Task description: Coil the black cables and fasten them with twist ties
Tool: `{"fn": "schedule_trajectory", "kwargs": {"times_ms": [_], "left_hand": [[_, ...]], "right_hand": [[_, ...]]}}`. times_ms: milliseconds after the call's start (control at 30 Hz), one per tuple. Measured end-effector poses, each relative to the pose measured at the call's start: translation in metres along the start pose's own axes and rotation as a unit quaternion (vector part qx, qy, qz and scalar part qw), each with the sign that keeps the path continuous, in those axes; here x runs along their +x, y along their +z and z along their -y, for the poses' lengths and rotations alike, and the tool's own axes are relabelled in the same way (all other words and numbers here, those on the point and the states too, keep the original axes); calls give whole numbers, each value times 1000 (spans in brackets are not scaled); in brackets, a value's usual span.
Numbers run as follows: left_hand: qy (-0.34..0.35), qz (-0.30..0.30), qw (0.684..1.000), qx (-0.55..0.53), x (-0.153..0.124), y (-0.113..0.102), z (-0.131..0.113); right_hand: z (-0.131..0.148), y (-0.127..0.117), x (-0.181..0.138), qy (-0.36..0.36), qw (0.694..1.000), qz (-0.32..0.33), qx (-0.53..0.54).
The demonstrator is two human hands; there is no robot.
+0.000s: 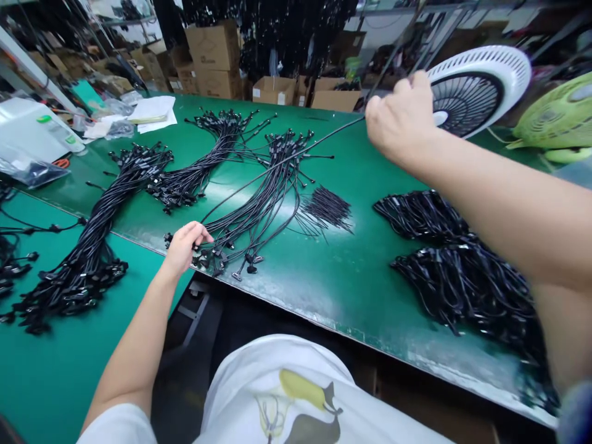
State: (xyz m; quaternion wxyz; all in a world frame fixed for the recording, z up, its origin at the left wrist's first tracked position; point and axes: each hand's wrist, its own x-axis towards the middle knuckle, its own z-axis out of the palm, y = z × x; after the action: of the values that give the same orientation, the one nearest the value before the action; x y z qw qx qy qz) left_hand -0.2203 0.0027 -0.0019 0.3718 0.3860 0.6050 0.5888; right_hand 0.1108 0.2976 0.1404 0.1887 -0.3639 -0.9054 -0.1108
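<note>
A long black cable (pixel 342 127) is stretched slantwise above the green table between my two hands. My left hand (pixel 185 244) pinches its lower end near the table's front edge, just over a loose bunch of black cables (pixel 266 194) with connectors. Raised at the upper right, my right hand (pixel 401 117) is closed round the other end, in front of a white fan. What tips the cable at either end is hidden by my fingers. A small pile of thin black ties (pixel 327 208) lies right of the loose bunch.
Further cable bundles (pixel 104 209) (pixel 208 157) lie to the left. Coiled black cables (pixel 467 283) are heaped under my right arm. The white fan (pixel 476 92) and a green fan (pixel 559 117) stand at the back right. Cardboard boxes (pixel 215 58) stand behind the table.
</note>
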Motion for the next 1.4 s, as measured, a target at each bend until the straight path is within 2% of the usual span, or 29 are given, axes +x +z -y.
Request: {"fn": "schedule_trajectory", "kwargs": {"times_ms": [100, 200, 300, 400, 467, 533, 600, 700, 767, 833, 933, 1000, 1167, 1300, 1400], "left_hand": [[-107, 52, 973, -197, -8, 15, -16], [-154, 80, 955, -239, -15, 35, -23], [-126, 113, 970, -174, -28, 65, -24], [-12, 165, 986, -31, -53, 107, -27], [72, 218, 970, 83, -70, 132, -28], [89, 289, 940, 158, -83, 148, -28], [32, 343, 924, 163, -88, 151, -26], [-114, 379, 918, 28, -85, 136, -27], [-191, 360, 906, -112, -81, 119, -33], [-213, 281, 904, -244, -78, 104, -44], [-165, 132, 908, -363, -75, 89, -63], [-138, 84, 911, -379, -74, 85, -71], [-161, 87, 915, -360, -72, 90, -72], [-187, 62, 926, -323, -72, 93, -66], [-200, 92, 933, -284, -72, 87, -59]], "right_hand": [[10, 7, -41, 11, 989, 34, -141], [35, 2, -88, 14, 976, 113, -184], [69, -10, -135, 28, 958, 206, -200], [103, -19, -174, -88, 950, 291, -75], [119, -21, -191, -151, 946, 282, 49], [124, -23, -199, -141, 953, 238, 121], [116, -24, -199, -93, 961, 210, 153], [87, -20, -197, -45, 956, 202, 210], [68, -15, -202, -31, 942, 209, 260], [54, -8, -210, -22, 926, 216, 309], [46, 0, -225, 32, 917, 187, 350], [46, 5, -232, 87, 927, 137, 338], [47, 12, -237, 183, 936, 46, 298], [47, 12, -237, 155, 963, -29, 219], [42, 9, -238, 145, 975, -61, 156]]}}
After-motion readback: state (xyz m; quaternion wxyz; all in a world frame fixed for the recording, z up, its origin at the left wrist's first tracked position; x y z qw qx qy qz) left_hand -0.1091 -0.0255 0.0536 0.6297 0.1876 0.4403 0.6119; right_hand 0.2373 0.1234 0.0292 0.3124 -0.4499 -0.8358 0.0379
